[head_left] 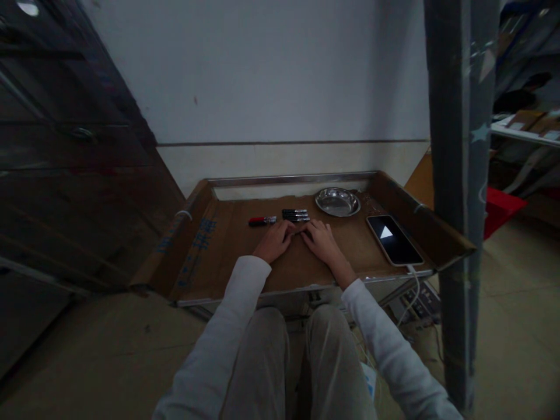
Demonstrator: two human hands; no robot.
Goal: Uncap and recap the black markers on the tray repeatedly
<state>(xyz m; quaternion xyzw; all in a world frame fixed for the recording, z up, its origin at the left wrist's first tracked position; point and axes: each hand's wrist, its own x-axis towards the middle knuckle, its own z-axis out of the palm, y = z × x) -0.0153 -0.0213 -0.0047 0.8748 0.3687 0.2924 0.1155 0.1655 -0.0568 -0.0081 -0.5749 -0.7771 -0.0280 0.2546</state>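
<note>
Nearest: pale trousered knees and two white sleeves, person seated low at the front edge of the cardboard-lined worktop (227, 256) with raised side flaps.

Left hand (275, 240) and right hand (322, 241) rest knuckles-up at worktop centre, fingertips meeting. Both sets of fingers are curled inward and seem to pinch a small dark item between them; too small and dim to identify. Both hands on it suggests two-handed work on a small part, wrists braced on the cardboard for steadiness.

Just beyond the fingertips, at 12 o'clock: a row of black marker pens with light ends (295, 215), lying parallel and touching, within easy reach. At 11 o'clock, just left of them, apart: a red-and-black pen with silver tip (261, 220), laid in line but separate.

At 1 o'clock, far edge: shallow round stainless-steel dish (337, 202), looks empty, probably a catch tray.

At 3 o'clock: smartphone (394, 239) face-up, screen lit with white triangle, white cable (413, 291) dropping off the front edge, kept clear of the hands.
</note>
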